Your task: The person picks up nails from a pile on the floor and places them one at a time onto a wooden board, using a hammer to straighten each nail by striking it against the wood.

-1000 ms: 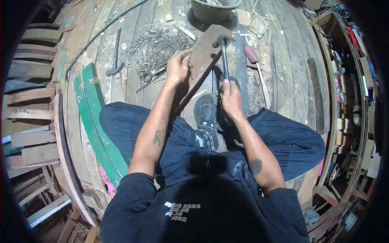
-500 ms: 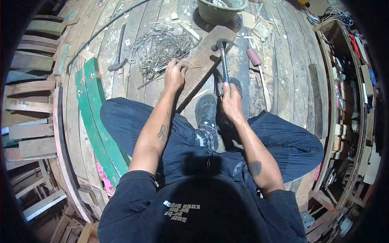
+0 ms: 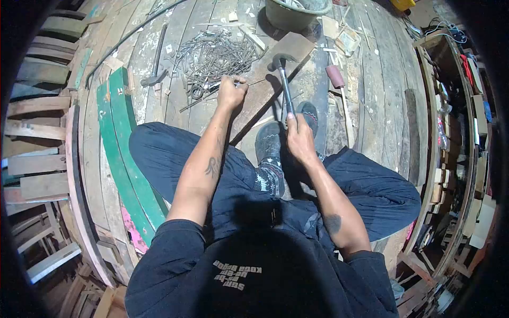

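While I sit on the plank floor (image 3: pixel 376 127) with my knees spread, wooden pieces (image 3: pixel 40 105) are stacked at my far left, beside a long pale pink rail (image 3: pixel 74 175). Next come green boards (image 3: pixel 117 138) lying past my left knee, then a metal tool (image 3: pixel 158 53) with a bent head, flat on the floor. To the right of that spreads a heap of nails (image 3: pixel 214 58), with a ring-shaped metal piece (image 3: pixel 196 92) at its near edge.

My left hand (image 3: pixel 231 94) is just in front of the heap, fingers curled and nearly closed, pinching 1 thin nail (image 3: pixel 257 82) that sticks out rightward over the brown board (image 3: pixel 260 97). I cannot tell whether the nail touches the wood. The board slants across the floor between my hands, its far end near a bucket (image 3: pixel 296 21).

My right hand (image 3: pixel 300 139) is wrapped around the handle of a hammer (image 3: pixel 286 87), its head over the far part of the board. Below are my 2 dark shoes (image 3: pixel 268 140).

Farther right, a mallet (image 3: pixel 335 77) with a dull pink head lies on the floor, then a dark strip of wood (image 3: pixel 412 132), and finally a wooden shelf (image 3: pixel 430 106) holding many small blocks.
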The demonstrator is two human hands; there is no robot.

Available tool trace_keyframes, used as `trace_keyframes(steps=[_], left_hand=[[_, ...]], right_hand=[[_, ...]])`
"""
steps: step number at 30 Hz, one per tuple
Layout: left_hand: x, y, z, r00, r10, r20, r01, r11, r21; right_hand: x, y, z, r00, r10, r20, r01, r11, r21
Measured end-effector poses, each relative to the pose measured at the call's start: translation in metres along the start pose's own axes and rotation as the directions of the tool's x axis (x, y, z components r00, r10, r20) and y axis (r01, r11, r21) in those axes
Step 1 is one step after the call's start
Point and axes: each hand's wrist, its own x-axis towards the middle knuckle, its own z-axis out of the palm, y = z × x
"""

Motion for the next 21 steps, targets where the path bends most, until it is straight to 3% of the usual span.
trace_keyframes(steps=[3,9,13,16,21], left_hand=[[0.01,-0.003,-0.005,0.988,-0.077,0.138,0.096,0.985,-0.14],[0.014,0.0,-0.011,0.967,-0.134,0.216,0.162,0.98,-0.116],[0.004,0.011,-0.011,0.993,-0.045,0.112,0.053,0.996,-0.066],[-0.008,0.011,-0.001,0.962,0.257,-0.091,-0.242,0.958,0.153],[-0.011,0.007,0.006,0.913,0.388,-0.125,-0.341,0.895,0.289]], right_hand=[[-0.003,-0.003,0.002,0.999,-0.026,0.027,0.027,0.999,-0.035],[-0.003,-0.001,0.008,0.998,-0.022,0.063,0.025,0.998,-0.052],[-0.002,0.002,0.01,0.997,-0.024,0.069,0.029,0.997,-0.072],[-0.002,0.003,0.011,0.998,-0.033,0.045,0.037,0.995,-0.093],[-0.002,0.0,0.007,0.999,0.002,0.05,0.002,0.996,-0.09]])
